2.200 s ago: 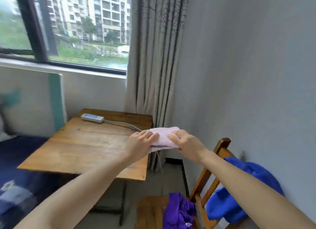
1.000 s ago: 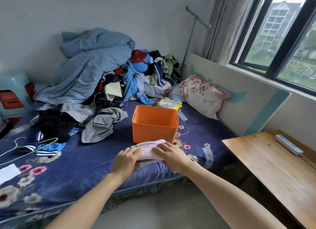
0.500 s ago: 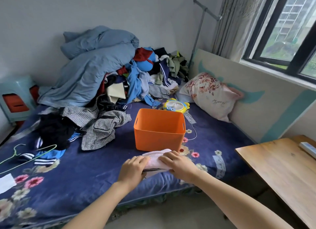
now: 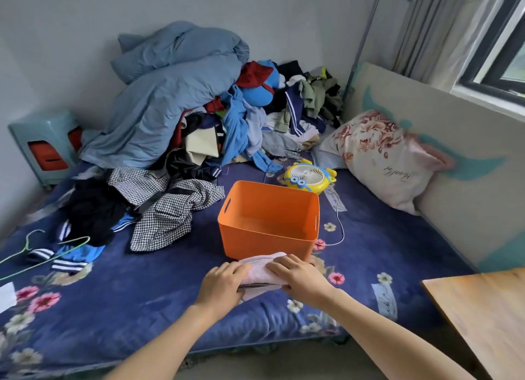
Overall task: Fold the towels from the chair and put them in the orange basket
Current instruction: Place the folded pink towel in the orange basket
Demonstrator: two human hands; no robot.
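**Just short of the basket, a folded towel in two hands**

Far left, a green hanger [image 4: 34, 254] lies on the bed [image 4: 127, 300] beside a heap of clothes [image 4: 176, 110]. At the near edge, the left hand [image 4: 221, 284] has its fingers wrapped round one end of the folded pink towel [image 4: 260, 271]. The right hand [image 4: 298, 277] clasps the other end. The towel sits just before the near wall of the orange basket [image 4: 267, 246], outside it. Farther right are a yellow fan [image 4: 308, 176], a floral pillow [image 4: 383, 158] and a wooden tabletop [image 4: 483, 308].
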